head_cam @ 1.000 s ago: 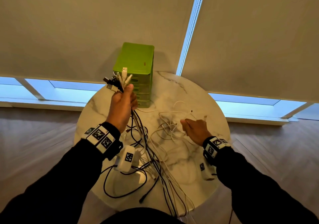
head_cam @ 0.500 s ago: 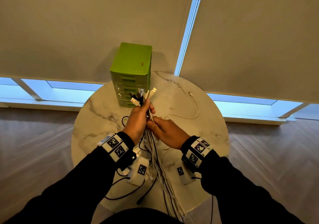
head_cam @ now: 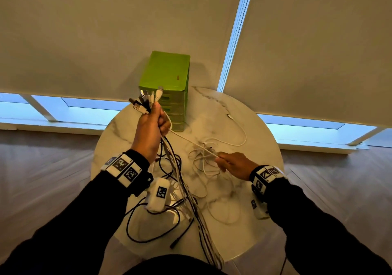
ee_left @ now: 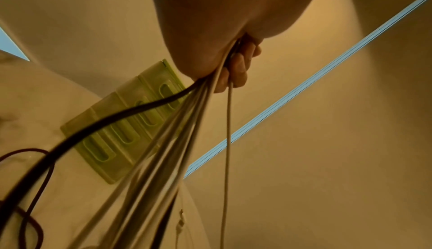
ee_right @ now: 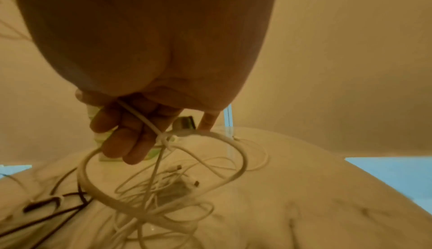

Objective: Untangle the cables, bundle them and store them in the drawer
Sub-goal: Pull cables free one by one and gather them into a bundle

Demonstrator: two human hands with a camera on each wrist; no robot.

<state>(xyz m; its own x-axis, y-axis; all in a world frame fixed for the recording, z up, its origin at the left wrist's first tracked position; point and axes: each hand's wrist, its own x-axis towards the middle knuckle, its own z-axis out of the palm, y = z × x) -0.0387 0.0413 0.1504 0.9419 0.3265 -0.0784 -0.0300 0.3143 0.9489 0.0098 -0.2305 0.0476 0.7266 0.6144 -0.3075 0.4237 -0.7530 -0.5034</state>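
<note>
Round marble table; drawn roller blinds; wooden floor.

Round marble table carries a green drawer unit and tangled cables, apparently white and black.

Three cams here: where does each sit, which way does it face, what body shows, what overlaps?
Head: on the head, looking down; left hand, right hand, both sleeves, table.
Left wrist: under the left hand, looking along its cables.
Right wrist: under the right hand, facing the white cable.
Shared: green drawer unit.
</note>
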